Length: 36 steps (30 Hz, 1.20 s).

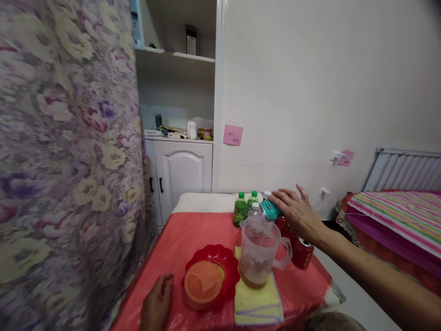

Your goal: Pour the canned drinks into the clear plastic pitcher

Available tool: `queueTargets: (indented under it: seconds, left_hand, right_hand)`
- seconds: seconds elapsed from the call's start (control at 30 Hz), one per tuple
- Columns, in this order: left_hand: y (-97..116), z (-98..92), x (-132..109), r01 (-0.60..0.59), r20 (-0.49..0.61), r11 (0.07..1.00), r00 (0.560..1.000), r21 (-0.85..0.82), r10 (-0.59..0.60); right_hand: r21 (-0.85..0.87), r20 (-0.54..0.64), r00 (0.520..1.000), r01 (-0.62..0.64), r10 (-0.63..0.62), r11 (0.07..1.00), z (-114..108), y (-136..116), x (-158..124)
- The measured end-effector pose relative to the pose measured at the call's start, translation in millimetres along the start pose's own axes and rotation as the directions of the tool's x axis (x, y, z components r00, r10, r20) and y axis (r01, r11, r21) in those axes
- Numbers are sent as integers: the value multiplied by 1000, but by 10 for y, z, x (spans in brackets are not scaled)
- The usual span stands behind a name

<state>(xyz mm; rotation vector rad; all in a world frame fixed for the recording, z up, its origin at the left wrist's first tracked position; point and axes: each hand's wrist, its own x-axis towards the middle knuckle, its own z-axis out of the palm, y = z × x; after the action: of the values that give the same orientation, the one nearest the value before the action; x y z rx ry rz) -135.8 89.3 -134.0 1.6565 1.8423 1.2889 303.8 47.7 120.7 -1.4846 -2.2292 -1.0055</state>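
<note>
Where the flowered curtain (65, 161) hangs well left of the left hand (156, 303), the red-covered table (193, 234) spans both hands. The clear pitcher (258, 253) stands on a yellow cloth (257, 303), below the right hand (298, 214). The red bowl (227, 262) sits just beside the left hand, which rests empty on the cover; finger curl cannot be told. The right hand is clamped on a teal can (270, 210), tilted above the pitcher. Judgement: keep the can's mouth inside the rim and tilt slowly.
</note>
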Motion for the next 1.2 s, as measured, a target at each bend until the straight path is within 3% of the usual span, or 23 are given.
queueTargets:
  seconds: [0.63,0.87,1.2]
  left_hand:
    - [92,-22,-34,8,1,1000,1000,-24,-8]
    - [67,-19,-39,7,-2,999,1000,-45,-7]
    - [67,-9,-30,18,7,999,1000,-49,-17]
  right_hand:
    - [-8,65,963,263,-262,965,57,-297,87]
    - [9,59,969,240,-240,971,154,-205,14]
    - [13,44,966,254,-254,967,162,-281,67]
